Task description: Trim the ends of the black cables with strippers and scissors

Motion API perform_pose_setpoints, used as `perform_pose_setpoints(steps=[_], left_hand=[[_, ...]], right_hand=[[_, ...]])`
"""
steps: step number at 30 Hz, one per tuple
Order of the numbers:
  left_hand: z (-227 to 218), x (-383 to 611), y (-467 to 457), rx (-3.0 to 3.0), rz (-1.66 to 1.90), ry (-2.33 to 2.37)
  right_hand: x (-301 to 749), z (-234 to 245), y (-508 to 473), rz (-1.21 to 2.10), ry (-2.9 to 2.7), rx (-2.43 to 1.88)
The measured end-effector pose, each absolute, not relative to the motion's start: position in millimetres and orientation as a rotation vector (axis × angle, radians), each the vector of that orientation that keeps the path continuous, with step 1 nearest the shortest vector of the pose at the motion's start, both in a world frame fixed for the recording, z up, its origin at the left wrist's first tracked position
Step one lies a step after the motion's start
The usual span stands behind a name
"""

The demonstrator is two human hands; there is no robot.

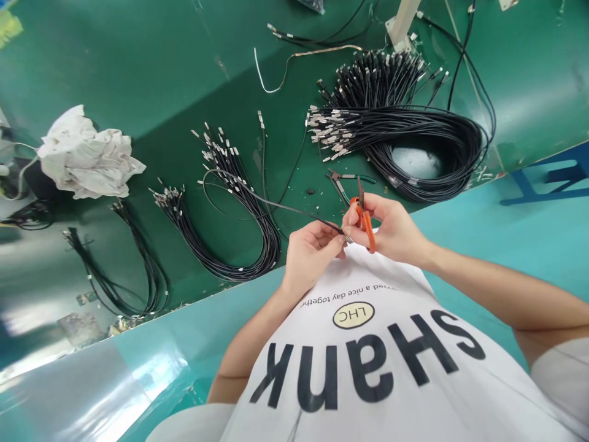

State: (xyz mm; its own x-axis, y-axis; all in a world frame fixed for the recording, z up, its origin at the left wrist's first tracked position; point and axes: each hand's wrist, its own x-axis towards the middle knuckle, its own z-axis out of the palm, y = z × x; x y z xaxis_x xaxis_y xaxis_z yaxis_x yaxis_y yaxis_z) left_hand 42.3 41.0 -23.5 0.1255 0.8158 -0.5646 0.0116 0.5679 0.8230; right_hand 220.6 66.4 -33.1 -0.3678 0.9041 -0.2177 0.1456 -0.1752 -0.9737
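My left hand (311, 250) pinches the near end of a thin black cable (276, 204) that arcs away over the green table (151, 73). My right hand (391, 228) is closed around small orange-handled snips (365, 220), their blades pointing up beside the cable tip. Both hands meet just above my white printed shirt, close to the table's front edge.
Bundles of black cables with metal ends lie on the table: a large coil (414, 135) at the right, a looped bunch (230, 215) in the middle, thinner ones (129, 264) at the left. Green-handled pliers (343, 181) rest behind my hands. A crumpled white cloth (85, 153) sits far left.
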Motion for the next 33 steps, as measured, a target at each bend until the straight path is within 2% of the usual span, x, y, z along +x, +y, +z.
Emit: perform_pose_setpoints(steps=[9, 14, 17, 21, 26, 30, 33], left_hand=[[-26, 43, 41, 0.79, 0.814, 1.296], [-27, 41, 41, 0.745, 0.783, 1.267], [-28, 40, 39, 0.783, 0.768, 1.259], [-29, 40, 34, 0.833, 0.814, 1.265], [-31, 42, 32, 0.998, 0.833, 1.339], [-30, 41, 33, 1.03, 0.79, 1.346], [-28, 39, 37, 0.913, 0.711, 1.31]], right_hand=[[218, -33, 68, 1.833, -1.159, -1.17], [217, -34, 66, 1.793, -1.201, -1.154], [218, -34, 63, 1.65, -1.328, -1.166], [218, -37, 59, 1.267, -1.665, -1.234], [215, -42, 55, 0.935, -1.975, -1.12], [215, -40, 58, 0.994, -1.964, -1.156], [220, -37, 63, 1.233, -1.878, -1.228]])
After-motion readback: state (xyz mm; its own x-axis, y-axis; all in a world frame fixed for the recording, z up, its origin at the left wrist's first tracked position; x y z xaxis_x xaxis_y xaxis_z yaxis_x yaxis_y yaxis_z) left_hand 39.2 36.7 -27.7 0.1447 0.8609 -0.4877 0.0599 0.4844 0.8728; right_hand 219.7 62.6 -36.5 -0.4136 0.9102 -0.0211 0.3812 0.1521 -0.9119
